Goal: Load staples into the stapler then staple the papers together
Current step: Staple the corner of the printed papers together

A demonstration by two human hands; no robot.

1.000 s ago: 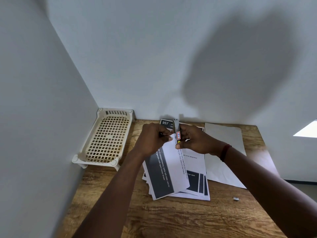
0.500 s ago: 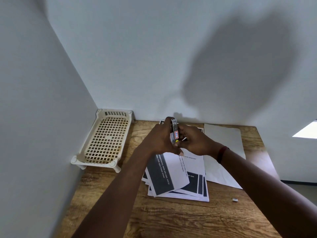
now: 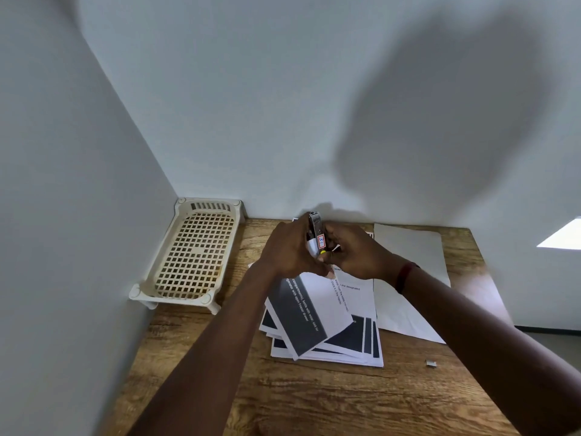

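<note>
A small silver stapler (image 3: 316,229) with a red label is held upright between both hands above the desk. My left hand (image 3: 290,250) wraps its left side and also pinches the top of a printed sheet (image 3: 309,313) that hangs down over the paper stack (image 3: 355,341). My right hand (image 3: 353,251) grips the stapler's right side, near a yellow tip at its lower end. The sheet's top edge sits at the stapler. A small strip of staples (image 3: 431,363) lies on the wood to the right.
A cream plastic lattice tray (image 3: 191,256) stands in the back left corner against the walls. A blank white sheet (image 3: 412,269) lies at the back right of the wooden desk (image 3: 314,398). The desk's right edge drops to the floor.
Both hands have lifted the stapler and the held sheet slightly up and toward the wall. My left hand has closed further around the stapler.
</note>
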